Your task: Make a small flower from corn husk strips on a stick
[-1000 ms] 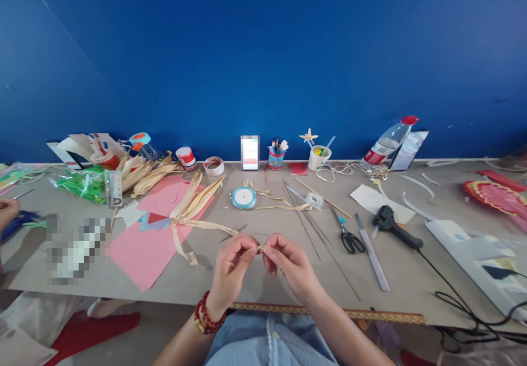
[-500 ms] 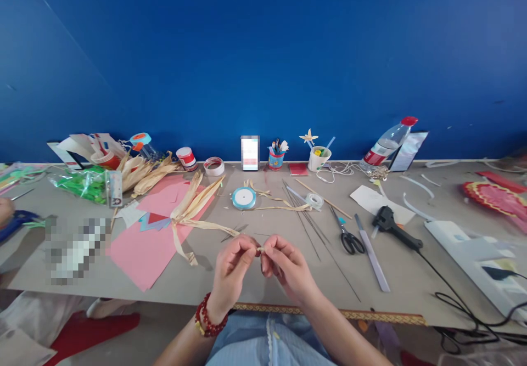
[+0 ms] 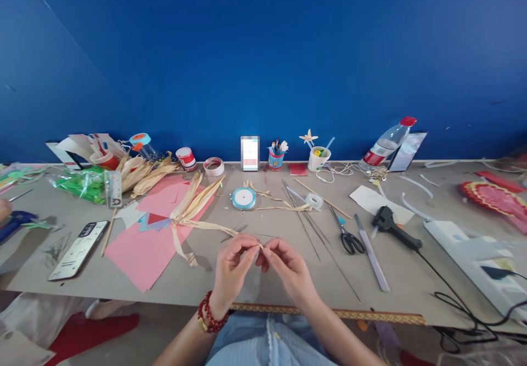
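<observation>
Above the front of the table, my left hand (image 3: pixel 231 267) and my right hand (image 3: pixel 290 271) meet fingertip to fingertip. Both pinch a tiny pale strip (image 3: pixel 261 246) that looks like corn husk; most of it is hidden by the fingers. Left of my hands, a bundle of dried corn husk (image 3: pixel 191 204) lies partly over pink paper (image 3: pixel 142 256), one long strip trailing toward my left hand. Beyond my fingers sits a blue ribbon spool (image 3: pixel 244 197). Several thin wires (image 3: pixel 310 229) lie to the right of my right hand.
Right of the wires are black-handled scissors (image 3: pixel 351 240), a glue gun (image 3: pixel 397 230) with its cord, and a white power strip (image 3: pixel 473 267). A phone (image 3: pixel 78 251) lies at left. Pen cup (image 3: pixel 276 160), white cup (image 3: pixel 319 160) and bottle (image 3: pixel 387 145) line the wall. Another person's hand (image 3: pixel 5 209) shows far left.
My fingertips have shifted slightly, the right hand turning a little inward around the pale strip. Both hands keep their pinch, and the things on the table lie where they were.
</observation>
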Tool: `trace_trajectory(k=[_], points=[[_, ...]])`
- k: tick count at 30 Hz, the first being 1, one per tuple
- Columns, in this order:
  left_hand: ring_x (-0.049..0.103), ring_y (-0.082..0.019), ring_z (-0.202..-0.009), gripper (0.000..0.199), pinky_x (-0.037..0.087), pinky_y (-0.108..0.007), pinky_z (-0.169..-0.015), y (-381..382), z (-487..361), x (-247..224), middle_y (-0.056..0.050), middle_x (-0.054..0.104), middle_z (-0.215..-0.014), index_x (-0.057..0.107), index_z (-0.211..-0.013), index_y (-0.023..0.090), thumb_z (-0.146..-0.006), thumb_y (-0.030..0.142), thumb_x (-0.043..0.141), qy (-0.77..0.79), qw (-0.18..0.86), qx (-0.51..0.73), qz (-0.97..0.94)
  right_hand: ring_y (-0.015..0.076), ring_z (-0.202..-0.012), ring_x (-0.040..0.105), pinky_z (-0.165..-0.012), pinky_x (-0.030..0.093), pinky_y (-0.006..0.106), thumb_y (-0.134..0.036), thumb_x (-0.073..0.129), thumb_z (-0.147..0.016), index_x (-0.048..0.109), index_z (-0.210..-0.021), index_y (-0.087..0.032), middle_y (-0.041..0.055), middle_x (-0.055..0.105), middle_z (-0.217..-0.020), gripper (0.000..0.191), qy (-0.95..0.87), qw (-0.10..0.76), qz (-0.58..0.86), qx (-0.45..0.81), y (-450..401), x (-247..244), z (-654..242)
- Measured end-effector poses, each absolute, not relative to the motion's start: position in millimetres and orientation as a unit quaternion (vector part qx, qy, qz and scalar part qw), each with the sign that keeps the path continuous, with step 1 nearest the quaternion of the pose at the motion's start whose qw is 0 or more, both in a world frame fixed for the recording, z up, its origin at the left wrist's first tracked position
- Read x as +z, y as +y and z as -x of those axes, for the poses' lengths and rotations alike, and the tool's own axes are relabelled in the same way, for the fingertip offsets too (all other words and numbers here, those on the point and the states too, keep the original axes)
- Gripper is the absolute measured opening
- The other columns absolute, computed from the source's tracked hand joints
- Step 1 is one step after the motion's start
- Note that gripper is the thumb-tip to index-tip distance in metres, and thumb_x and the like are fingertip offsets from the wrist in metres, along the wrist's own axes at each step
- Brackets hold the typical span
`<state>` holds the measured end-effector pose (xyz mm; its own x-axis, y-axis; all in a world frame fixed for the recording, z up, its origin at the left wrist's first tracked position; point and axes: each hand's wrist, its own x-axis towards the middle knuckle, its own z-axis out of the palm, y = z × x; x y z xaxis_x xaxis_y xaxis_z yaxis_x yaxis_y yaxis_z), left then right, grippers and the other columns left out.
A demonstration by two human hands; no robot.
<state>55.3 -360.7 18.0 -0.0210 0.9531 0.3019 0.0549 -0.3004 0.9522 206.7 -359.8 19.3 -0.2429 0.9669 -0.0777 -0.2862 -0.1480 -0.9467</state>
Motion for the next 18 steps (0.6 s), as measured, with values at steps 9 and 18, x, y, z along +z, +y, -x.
trace_trajectory(k=[9,18], points=[[0.051,-0.006,-0.055,0.016,0.044,-0.023,-0.052,-367,-74,12,-0.006,0.069,-0.099,0.068,-0.076,0.016,-0.085,0.029,0.068,0.402,0.588,0.613,-0.342,0.0144,-0.064,0.059,-0.066,0.049,0.027,-0.050,0.067,-0.086,0.061,-0.070,-0.018,0.0003,0.063,-0.065,0.036,-0.438,0.481,0.364,0.666,-359,21,-197],[0.059,-0.011,-0.065,0.014,0.048,-0.026,-0.061,-367,-71,11,-0.007,0.072,-0.097,0.070,-0.079,0.016,-0.084,0.030,0.071,0.397,0.620,0.589,-0.332,0.0159,-0.067,0.059,-0.066,0.048,0.027,-0.049,0.060,-0.090,0.060,-0.070,-0.019,0.0006,0.062,-0.067,0.036,-0.493,0.468,0.390,0.620,-359,10,-199]])
